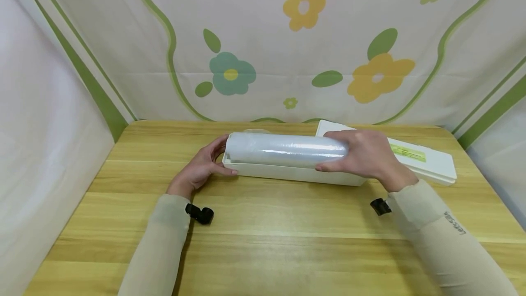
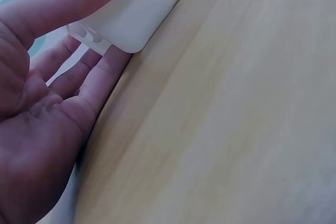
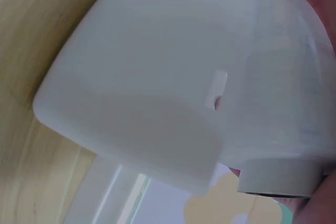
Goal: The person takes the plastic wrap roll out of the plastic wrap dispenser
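A roll of clear plastic wrap [image 1: 283,147] lies lengthwise along the top of a long white box [image 1: 287,173], its right end raised out of the box. My right hand [image 1: 365,154] grips that end from above, thumb in front and fingers behind. In the right wrist view the roll's core [image 3: 281,177] sticks out beside the box's end wall [image 3: 142,87]. At the box's left end, my left hand [image 1: 199,166] holds the corner, thumb along the front wall and fingers round the far side. The left wrist view shows its fingers [image 2: 102,80] against the box end.
A white lid [image 1: 435,159] with a yellow-green label [image 1: 407,152] lies slantwise behind my right hand. Everything stands on a wooden table [image 1: 279,241], with a flower-printed curtain [image 1: 267,35] along its back edge.
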{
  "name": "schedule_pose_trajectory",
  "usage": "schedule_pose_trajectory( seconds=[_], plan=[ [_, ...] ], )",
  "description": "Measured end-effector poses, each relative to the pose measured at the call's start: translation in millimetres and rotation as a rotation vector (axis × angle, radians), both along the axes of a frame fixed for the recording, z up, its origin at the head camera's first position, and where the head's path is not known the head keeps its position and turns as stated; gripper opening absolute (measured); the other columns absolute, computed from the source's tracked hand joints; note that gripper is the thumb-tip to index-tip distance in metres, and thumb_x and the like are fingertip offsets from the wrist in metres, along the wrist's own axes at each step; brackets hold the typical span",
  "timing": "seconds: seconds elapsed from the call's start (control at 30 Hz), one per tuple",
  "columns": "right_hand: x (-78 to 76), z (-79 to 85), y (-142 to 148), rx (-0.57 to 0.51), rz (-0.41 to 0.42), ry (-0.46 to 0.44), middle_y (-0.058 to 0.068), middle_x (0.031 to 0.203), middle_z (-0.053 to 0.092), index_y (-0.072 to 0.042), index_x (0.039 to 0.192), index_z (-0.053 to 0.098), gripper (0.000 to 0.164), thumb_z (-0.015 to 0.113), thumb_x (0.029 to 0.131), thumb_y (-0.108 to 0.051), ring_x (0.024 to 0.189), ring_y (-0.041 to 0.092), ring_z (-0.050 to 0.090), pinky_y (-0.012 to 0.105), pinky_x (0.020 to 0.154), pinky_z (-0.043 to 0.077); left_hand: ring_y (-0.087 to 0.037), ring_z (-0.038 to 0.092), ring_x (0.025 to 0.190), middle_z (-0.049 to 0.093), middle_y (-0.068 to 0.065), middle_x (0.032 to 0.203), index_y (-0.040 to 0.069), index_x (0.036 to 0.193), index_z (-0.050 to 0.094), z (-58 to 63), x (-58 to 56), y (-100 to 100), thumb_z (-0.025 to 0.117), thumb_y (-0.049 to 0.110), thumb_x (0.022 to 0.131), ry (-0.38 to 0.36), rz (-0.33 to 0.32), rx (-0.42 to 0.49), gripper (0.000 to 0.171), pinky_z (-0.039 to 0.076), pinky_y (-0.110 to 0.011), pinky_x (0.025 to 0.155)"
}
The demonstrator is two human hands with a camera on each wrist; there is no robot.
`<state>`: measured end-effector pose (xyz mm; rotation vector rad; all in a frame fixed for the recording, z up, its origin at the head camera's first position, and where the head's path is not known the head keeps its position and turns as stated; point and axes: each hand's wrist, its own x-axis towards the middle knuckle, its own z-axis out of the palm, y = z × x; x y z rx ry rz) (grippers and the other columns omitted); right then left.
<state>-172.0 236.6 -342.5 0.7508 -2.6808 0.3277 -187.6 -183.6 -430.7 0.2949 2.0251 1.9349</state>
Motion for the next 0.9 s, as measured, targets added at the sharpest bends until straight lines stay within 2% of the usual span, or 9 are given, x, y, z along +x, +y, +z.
schedule_pose_trajectory(
  seconds=[0.23,0.6,0.9],
  plan=[
    [2.9,6.9,1.0,-0.039,0.002,0.038,0.001,0.099,0.084,-0.026,0.118,0.084,0.073,0.096,0.057,-0.064,0.064,0.015,0.067,0.029,0.053,0.041,-0.024,0.042,0.148,0.049,-0.006,0.161,0.019,0.164,0.044,0.6,0.4,-0.3,0.089,-0.016,0.075,0.007,0.001,0.002,0.106,0.058,-0.024,0.099],
    [16.4,7.6,12.0,-0.074,-0.008,0.075,-0.009,0.079,0.078,-0.03,0.11,0.084,0.068,0.098,0.053,-0.064,0.061,0.008,0.058,0.028,0.053,0.04,-0.027,0.043,0.147,0.048,-0.007,0.163,0.019,0.165,0.043,1.0,0.2,0.3,0.089,-0.016,0.075,-0.007,-0.003,-0.002,0.107,0.059,-0.025,0.099],
    [32.1,1.1,36.1,-0.105,0.032,0.167,0.003,0.092,0.085,-0.023,0.112,0.086,0.078,0.1,0.048,-0.065,0.063,0.018,0.07,0.032,0.05,0.044,-0.027,0.041,0.15,0.048,-0.009,0.163,0.017,0.165,0.042,1.3,0.5,0.0,0.088,-0.017,0.074,-0.007,0.006,-0.013,0.108,0.057,-0.023,0.101]
  ],
)
